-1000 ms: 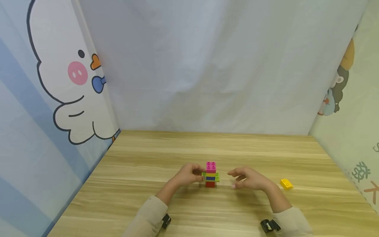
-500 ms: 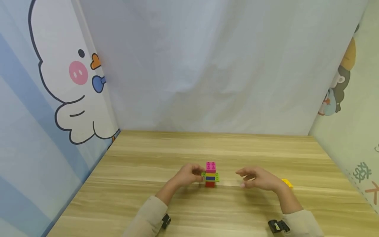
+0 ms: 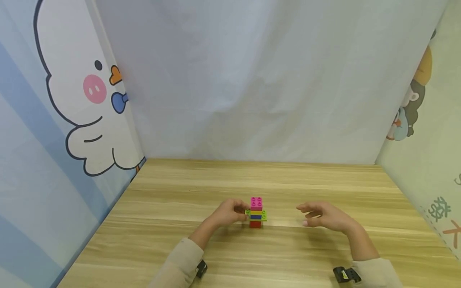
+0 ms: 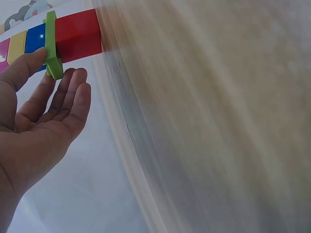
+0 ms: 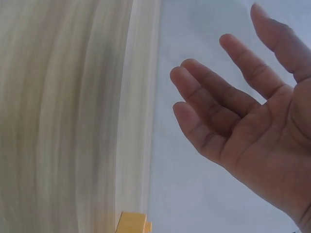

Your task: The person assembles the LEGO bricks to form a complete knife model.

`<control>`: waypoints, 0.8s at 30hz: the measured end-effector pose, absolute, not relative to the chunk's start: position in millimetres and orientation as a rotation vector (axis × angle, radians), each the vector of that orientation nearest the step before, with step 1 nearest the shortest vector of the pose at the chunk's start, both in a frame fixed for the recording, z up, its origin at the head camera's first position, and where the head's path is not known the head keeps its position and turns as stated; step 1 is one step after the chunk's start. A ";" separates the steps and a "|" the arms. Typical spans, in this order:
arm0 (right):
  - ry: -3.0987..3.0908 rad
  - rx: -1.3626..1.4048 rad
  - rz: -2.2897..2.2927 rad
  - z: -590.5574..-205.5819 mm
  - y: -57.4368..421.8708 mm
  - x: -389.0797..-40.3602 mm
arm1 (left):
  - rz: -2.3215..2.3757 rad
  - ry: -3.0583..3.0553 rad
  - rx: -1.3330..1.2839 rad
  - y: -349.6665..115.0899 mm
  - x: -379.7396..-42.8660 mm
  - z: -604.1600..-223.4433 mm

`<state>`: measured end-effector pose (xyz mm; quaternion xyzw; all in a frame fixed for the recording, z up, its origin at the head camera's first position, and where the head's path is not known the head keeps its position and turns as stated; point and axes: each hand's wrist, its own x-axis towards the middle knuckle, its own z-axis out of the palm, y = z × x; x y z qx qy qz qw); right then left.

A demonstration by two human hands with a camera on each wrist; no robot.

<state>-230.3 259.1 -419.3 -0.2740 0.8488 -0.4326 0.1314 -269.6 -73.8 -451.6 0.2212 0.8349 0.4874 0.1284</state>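
A stack of toy building bricks (image 3: 256,204) stands upright on the wooden table, red at the bottom, then a green plate (image 4: 51,43) jutting out at both sides, blue, yellow and pink on top. My left hand (image 3: 228,212) pinches the green plate's left end between thumb and index finger; its other fingers are relaxed. To the right of the stack, my right hand (image 3: 325,216) hovers over the table with loosely bent fingers and holds nothing. A loose yellow brick (image 5: 131,222) shows at the bottom of the right wrist view; in the head view the right hand and forearm hide it.
The wood-grain table (image 3: 201,180) meets a pale hanging cloth (image 3: 252,100) at its back edge. Printed panels with cartoon figures flank it on the left and right. Black wrist straps (image 3: 346,275) show by both sleeves.
My right hand has moved right, away from the stack, and has come to cover the yellow brick in the head view. The left hand and the stack stay in place.
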 end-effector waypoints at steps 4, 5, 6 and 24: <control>2.453 -0.790 -1.292 -420.0 265.3 -229.4 | 1.414 2.429 0.641 -73.1 -269.3 -450.9; 2.452 -0.785 -1.298 -420.2 266.8 -229.1 | 1.413 2.429 0.638 -73.0 -269.2 -450.7; 2.452 -0.782 -1.304 -420.5 268.3 -228.9 | 1.413 2.429 0.637 -72.9 -269.0 -450.6; 2.503 -0.671 -1.342 -420.3 297.1 -225.4 | 1.408 2.425 0.629 -73.2 -270.2 -453.3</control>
